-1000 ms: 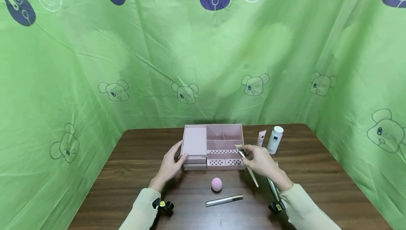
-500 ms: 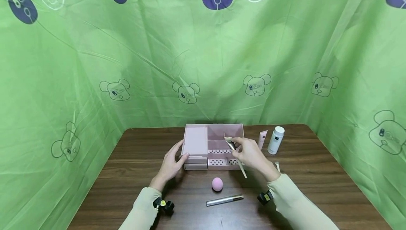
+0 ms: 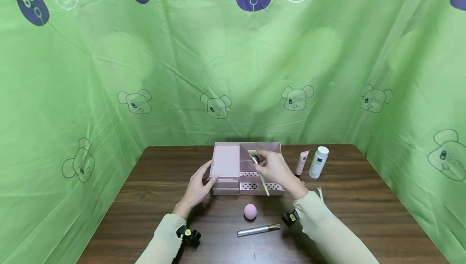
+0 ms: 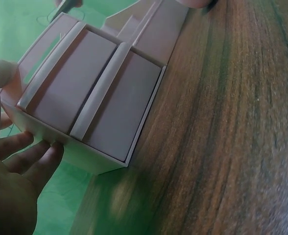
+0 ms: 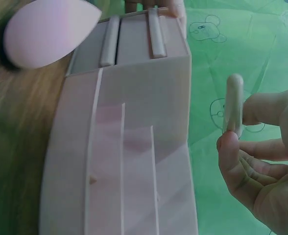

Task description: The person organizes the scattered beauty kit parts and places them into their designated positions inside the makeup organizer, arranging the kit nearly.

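A pink makeup organizer (image 3: 225,160) stands at the back of the table, with drawers at left and stepped compartments at right. My left hand (image 3: 196,189) holds its left side; the left wrist view shows the thumb (image 4: 6,73) over the top rim and the other fingers against the side wall. Above the right-hand compartments, my right hand (image 3: 274,169) pinches a makeup brush (image 3: 263,183) by its metal collar. The brush leans, pale bristles up and away, handle end toward me. In the right wrist view the handle (image 5: 234,105) stands apart from the organizer.
In front of the organizer lie a pink makeup sponge (image 3: 250,211) and a silver cosmetic tube (image 3: 259,230). At right stand a small pink squeeze tube (image 3: 301,162) and a white bottle (image 3: 318,162). Another brush (image 3: 320,193) is partly hidden by my right sleeve.
My right hand has moved left with the brush, from the organizer's right edge to over its middle compartments. The left hand stays on the organizer's side.
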`<action>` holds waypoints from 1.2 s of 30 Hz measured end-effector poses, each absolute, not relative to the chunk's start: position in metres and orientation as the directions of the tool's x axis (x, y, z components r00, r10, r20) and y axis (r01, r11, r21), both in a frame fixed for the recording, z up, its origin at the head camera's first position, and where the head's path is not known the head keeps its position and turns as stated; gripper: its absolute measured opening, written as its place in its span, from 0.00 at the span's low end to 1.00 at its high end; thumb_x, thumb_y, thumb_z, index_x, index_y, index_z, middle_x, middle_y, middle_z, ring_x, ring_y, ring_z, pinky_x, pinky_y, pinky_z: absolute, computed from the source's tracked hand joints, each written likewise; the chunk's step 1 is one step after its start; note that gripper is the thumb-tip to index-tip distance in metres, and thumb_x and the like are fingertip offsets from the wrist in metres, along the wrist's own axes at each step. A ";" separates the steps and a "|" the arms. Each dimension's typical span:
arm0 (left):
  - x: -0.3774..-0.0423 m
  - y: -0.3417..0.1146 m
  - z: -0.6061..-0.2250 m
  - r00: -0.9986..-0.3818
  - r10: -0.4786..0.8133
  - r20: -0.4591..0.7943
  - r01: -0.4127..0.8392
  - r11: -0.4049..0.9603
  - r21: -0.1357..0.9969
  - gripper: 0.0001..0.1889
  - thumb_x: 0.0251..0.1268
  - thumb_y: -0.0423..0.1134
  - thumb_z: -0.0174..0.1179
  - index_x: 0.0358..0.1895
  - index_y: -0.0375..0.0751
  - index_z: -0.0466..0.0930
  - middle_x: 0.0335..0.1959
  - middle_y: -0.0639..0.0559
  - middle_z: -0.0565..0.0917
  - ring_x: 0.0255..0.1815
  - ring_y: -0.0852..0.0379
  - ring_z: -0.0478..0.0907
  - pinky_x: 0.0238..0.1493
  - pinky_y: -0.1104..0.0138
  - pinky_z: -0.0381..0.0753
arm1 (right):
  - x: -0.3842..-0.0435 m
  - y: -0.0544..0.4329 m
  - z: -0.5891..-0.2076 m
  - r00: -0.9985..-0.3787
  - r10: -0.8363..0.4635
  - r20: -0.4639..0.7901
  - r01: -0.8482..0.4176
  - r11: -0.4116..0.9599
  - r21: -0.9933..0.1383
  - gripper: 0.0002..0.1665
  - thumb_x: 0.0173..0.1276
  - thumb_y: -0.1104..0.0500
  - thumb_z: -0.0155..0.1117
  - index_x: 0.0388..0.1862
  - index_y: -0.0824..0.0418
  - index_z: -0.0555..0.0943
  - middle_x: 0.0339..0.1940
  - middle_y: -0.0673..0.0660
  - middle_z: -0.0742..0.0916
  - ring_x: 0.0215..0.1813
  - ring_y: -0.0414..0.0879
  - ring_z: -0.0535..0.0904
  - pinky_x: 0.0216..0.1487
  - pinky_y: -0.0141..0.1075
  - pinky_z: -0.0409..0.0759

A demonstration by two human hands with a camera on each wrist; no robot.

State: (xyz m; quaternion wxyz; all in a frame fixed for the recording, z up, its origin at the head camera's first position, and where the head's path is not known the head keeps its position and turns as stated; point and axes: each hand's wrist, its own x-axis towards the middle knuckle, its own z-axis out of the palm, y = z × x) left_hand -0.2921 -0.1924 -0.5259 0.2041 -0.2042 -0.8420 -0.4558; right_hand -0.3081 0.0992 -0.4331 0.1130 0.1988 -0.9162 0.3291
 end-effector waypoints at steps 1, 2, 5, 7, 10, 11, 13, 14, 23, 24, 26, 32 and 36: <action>-0.293 -0.192 -0.527 -0.833 0.159 0.529 0.530 0.501 0.684 0.31 0.66 0.44 0.63 0.70 0.42 0.67 0.68 0.46 0.73 0.67 0.46 0.71 0.64 0.51 0.76 | -0.309 0.097 -0.432 -0.897 -0.287 0.337 -0.435 0.704 -0.561 0.25 0.57 0.59 0.69 0.55 0.64 0.82 0.34 0.54 0.89 0.33 0.41 0.85 0.31 0.28 0.84; -0.293 -0.191 -0.528 -0.833 0.161 0.529 0.532 0.495 0.687 0.31 0.66 0.44 0.63 0.70 0.42 0.67 0.68 0.46 0.73 0.67 0.46 0.70 0.63 0.50 0.76 | -0.310 0.095 -0.431 -0.899 -0.284 0.334 -0.432 0.707 -0.560 0.25 0.57 0.59 0.69 0.55 0.63 0.82 0.35 0.54 0.90 0.33 0.41 0.85 0.31 0.28 0.84; -0.294 -0.190 -0.530 -0.836 0.158 0.525 0.528 0.487 0.696 0.31 0.66 0.44 0.63 0.70 0.41 0.67 0.68 0.45 0.73 0.67 0.44 0.71 0.61 0.49 0.78 | -0.313 0.088 -0.427 -0.909 -0.271 0.316 -0.412 0.704 -0.579 0.25 0.58 0.58 0.69 0.56 0.63 0.82 0.36 0.56 0.90 0.34 0.42 0.85 0.29 0.26 0.84; -0.295 -0.190 -0.531 -0.839 0.157 0.521 0.527 0.472 0.706 0.31 0.66 0.43 0.63 0.71 0.41 0.67 0.68 0.44 0.73 0.67 0.43 0.71 0.59 0.48 0.79 | -0.313 0.084 -0.424 -0.918 -0.258 0.300 -0.391 0.701 -0.596 0.25 0.58 0.57 0.70 0.56 0.63 0.82 0.36 0.56 0.90 0.33 0.42 0.85 0.27 0.26 0.83; -0.295 -0.189 -0.529 -0.844 0.159 0.513 0.524 0.454 0.721 0.31 0.66 0.42 0.64 0.71 0.41 0.67 0.68 0.44 0.73 0.66 0.43 0.71 0.59 0.48 0.79 | -0.315 0.078 -0.421 -0.927 -0.241 0.286 -0.371 0.696 -0.615 0.26 0.59 0.57 0.70 0.56 0.62 0.81 0.36 0.56 0.89 0.32 0.41 0.85 0.25 0.26 0.82; -0.295 -0.189 -0.529 -0.848 0.159 0.506 0.519 0.444 0.730 0.31 0.66 0.42 0.64 0.71 0.41 0.67 0.68 0.44 0.72 0.66 0.43 0.71 0.59 0.49 0.80 | -0.316 0.076 -0.420 -0.928 -0.240 0.286 -0.369 0.697 -0.614 0.25 0.59 0.56 0.70 0.56 0.62 0.82 0.36 0.56 0.89 0.32 0.41 0.85 0.24 0.26 0.82; -0.295 -0.188 -0.527 -0.852 0.160 0.499 0.515 0.429 0.742 0.31 0.66 0.42 0.64 0.71 0.40 0.67 0.68 0.43 0.72 0.67 0.43 0.71 0.58 0.48 0.80 | -0.318 0.073 -0.420 -0.928 -0.236 0.288 -0.368 0.701 -0.611 0.25 0.59 0.56 0.70 0.55 0.62 0.82 0.36 0.55 0.90 0.32 0.41 0.85 0.24 0.25 0.82; -0.295 -0.188 -0.527 -0.854 0.160 0.495 0.512 0.427 0.746 0.31 0.66 0.42 0.64 0.71 0.40 0.67 0.68 0.43 0.72 0.67 0.43 0.71 0.59 0.48 0.80 | -0.320 0.072 -0.420 -0.927 -0.237 0.290 -0.369 0.703 -0.608 0.24 0.59 0.57 0.70 0.54 0.61 0.83 0.35 0.55 0.90 0.32 0.41 0.85 0.24 0.25 0.82; -0.297 -0.187 -0.527 -0.855 0.161 0.492 0.510 0.426 0.747 0.31 0.66 0.41 0.63 0.71 0.40 0.67 0.68 0.44 0.72 0.67 0.44 0.70 0.60 0.49 0.79 | -0.334 0.057 -0.419 -0.927 -0.232 0.295 -0.370 0.700 -0.611 0.20 0.59 0.54 0.72 0.49 0.61 0.84 0.36 0.55 0.90 0.36 0.43 0.87 0.37 0.32 0.87; -0.297 -0.187 -0.527 -0.856 0.161 0.491 0.510 0.421 0.750 0.31 0.66 0.41 0.64 0.71 0.40 0.67 0.68 0.43 0.72 0.67 0.44 0.71 0.60 0.49 0.79 | -0.335 0.055 -0.419 -0.926 -0.232 0.299 -0.372 0.699 -0.610 0.20 0.59 0.54 0.72 0.49 0.61 0.85 0.36 0.55 0.90 0.36 0.44 0.87 0.38 0.32 0.87; -0.297 -0.187 -0.528 -0.858 0.160 0.489 0.509 0.401 0.762 0.31 0.66 0.40 0.64 0.71 0.40 0.67 0.68 0.43 0.72 0.66 0.44 0.72 0.58 0.48 0.80 | -0.338 0.050 -0.418 -0.924 -0.232 0.304 -0.376 0.695 -0.613 0.19 0.59 0.55 0.72 0.49 0.62 0.84 0.36 0.56 0.90 0.36 0.45 0.86 0.38 0.32 0.87; -0.296 -0.189 -0.530 -0.850 0.146 0.506 0.520 0.388 0.761 0.31 0.64 0.38 0.65 0.70 0.39 0.67 0.66 0.41 0.74 0.61 0.41 0.76 0.57 0.51 0.81 | -0.343 0.034 -0.409 -0.935 -0.231 0.270 -0.354 0.680 -0.642 0.21 0.60 0.55 0.72 0.50 0.63 0.83 0.38 0.57 0.90 0.34 0.45 0.86 0.33 0.29 0.86; -0.296 -0.190 -0.531 -0.858 0.149 0.492 0.510 0.367 0.778 0.31 0.65 0.38 0.65 0.70 0.40 0.67 0.67 0.42 0.73 0.61 0.40 0.75 0.57 0.54 0.81 | -0.346 0.026 -0.406 -0.946 -0.238 0.219 -0.322 0.639 -0.699 0.22 0.61 0.56 0.71 0.52 0.65 0.82 0.39 0.60 0.89 0.27 0.41 0.85 0.27 0.27 0.85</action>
